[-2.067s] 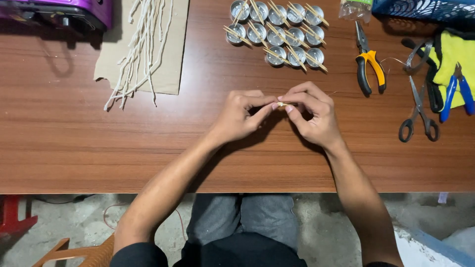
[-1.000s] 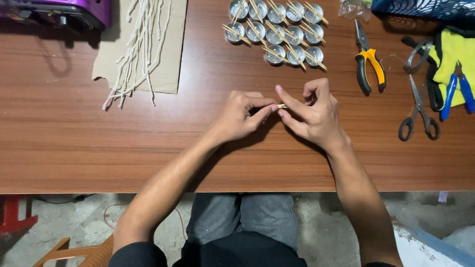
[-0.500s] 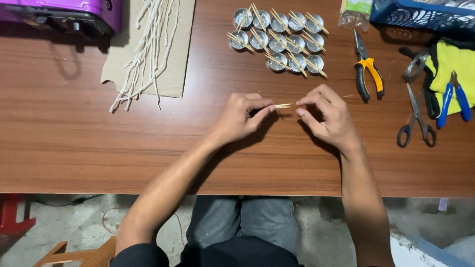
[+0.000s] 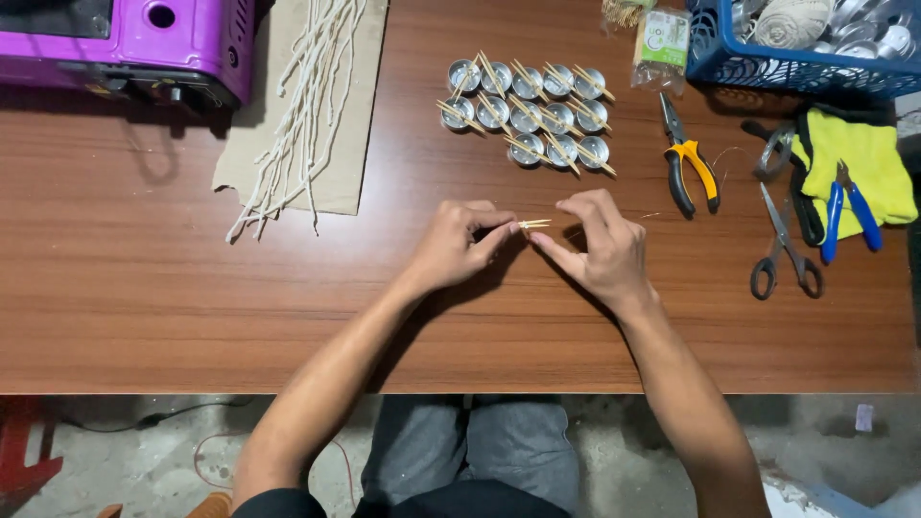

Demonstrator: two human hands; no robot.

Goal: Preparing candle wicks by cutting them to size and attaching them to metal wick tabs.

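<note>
My left hand (image 4: 459,245) pinches a thin pale wooden stick (image 4: 535,223) between thumb and forefinger, its tip pointing right. My right hand (image 4: 600,247) hovers just right of the stick, fingers spread and curled, thumb near the stick's free end; I cannot tell if it touches. Both hands rest low over the brown wooden table (image 4: 144,288). Beyond them stands a cluster of small round metal cups (image 4: 526,115) with sticks laid across their rims.
White wick strings (image 4: 302,105) lie on a cardboard sheet (image 4: 355,144) at back left beside a purple machine (image 4: 144,38). Right side holds yellow-handled pliers (image 4: 689,158), scissors (image 4: 785,249), blue-handled cutters (image 4: 849,211), a yellow cloth (image 4: 863,153) and a blue basket (image 4: 796,43).
My right hand has let go of the stick's end and drawn slightly rightward with fingers opening. The left hand keeps its pinch. The view has shifted a little.
</note>
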